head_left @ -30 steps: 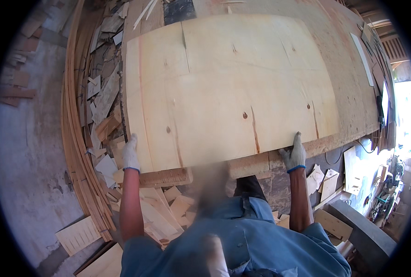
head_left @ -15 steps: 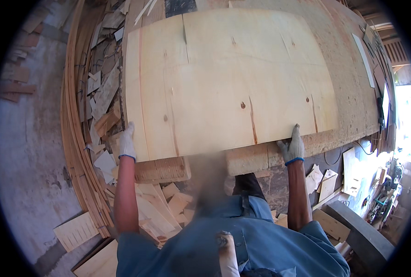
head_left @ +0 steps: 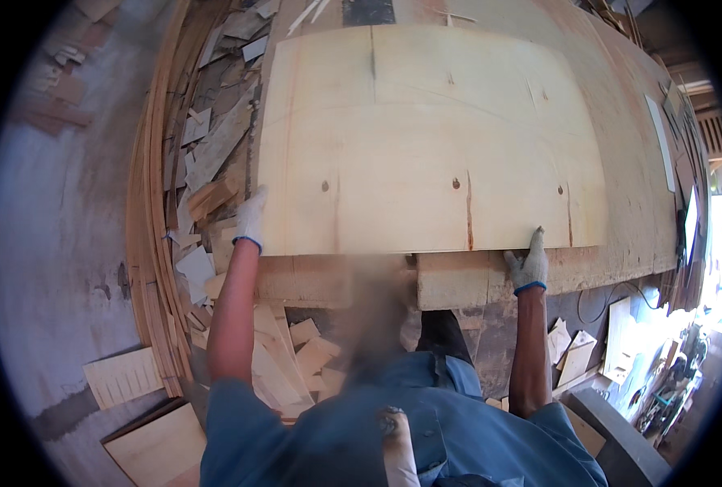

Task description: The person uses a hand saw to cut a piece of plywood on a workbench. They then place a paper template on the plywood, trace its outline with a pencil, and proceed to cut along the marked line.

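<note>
A large pale plywood sheet with dark knots and a few brown cracks lies on a broad wooden worktable. My left hand, in a white knit glove with a blue cuff, grips the sheet at its near left corner. Toward the right end of the near edge, my right hand, gloved the same way, holds the sheet with the thumb on top and the other fingers at or under the edge. The undersides of both hands' grips are hidden by the sheet.
Long thin wood strips run along the left side, beside a heap of scrap pieces. More offcuts lie below the table's near edge. Boards lean at the right, near a grey curved piece.
Both hands and the plywood sheet have shifted on the table, the sheet's near edge now lying straighter along the table's front. The whole view has also swung a little.
</note>
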Demonstrator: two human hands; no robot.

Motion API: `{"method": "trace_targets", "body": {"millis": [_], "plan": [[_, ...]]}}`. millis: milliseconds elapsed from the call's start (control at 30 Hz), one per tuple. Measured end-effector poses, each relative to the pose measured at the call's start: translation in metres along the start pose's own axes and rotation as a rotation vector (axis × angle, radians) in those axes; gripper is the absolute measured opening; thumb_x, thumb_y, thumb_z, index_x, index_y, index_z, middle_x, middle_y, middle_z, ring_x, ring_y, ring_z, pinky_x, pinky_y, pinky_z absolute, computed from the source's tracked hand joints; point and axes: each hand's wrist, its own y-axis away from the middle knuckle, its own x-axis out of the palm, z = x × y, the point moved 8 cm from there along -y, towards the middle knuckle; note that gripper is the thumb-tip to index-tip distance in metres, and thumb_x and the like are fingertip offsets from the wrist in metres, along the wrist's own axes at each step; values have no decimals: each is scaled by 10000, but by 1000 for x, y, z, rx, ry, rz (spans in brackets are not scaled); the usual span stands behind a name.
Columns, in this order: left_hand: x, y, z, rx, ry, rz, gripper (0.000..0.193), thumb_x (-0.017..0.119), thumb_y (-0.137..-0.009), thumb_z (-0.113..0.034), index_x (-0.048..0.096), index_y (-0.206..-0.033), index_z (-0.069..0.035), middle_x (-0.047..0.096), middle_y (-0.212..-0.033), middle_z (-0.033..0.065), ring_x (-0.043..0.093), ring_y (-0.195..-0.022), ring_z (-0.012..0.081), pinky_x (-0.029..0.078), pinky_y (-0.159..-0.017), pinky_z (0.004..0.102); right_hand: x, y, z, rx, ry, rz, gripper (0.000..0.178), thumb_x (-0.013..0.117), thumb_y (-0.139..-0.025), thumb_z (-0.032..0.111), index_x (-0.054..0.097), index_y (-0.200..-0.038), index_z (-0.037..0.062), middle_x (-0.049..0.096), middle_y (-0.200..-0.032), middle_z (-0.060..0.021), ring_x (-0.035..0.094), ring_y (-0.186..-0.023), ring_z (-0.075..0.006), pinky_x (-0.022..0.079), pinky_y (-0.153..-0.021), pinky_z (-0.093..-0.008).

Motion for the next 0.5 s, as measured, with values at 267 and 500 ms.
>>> {"method": "trace_targets", "body": {"millis": [267, 500], "plan": [[-16, -3, -1, 72, -237, -79, 711, 644, -878, -538, 659, -1122, 130, 714, -1073, 156, 675, -908, 220, 530, -799, 352, -8, -11, -1, -56, 58, 21, 579, 517, -989, 554, 586, -1265, 50, 625, -1147, -60, 591, -1029, -210, 512, -839, -406], [-26, 127, 51, 3, 8, 77, 578, 553, -981, -470, 674, -1151, 69, 707, -1077, 115, 657, -934, 169, 533, -850, 325, -96, 62, 15, -829, 1088, 103, 719, 596, -862, 70, 294, -1514, 38, 647, -957, -168, 624, -788, -259, 531, -702, -369]]}}
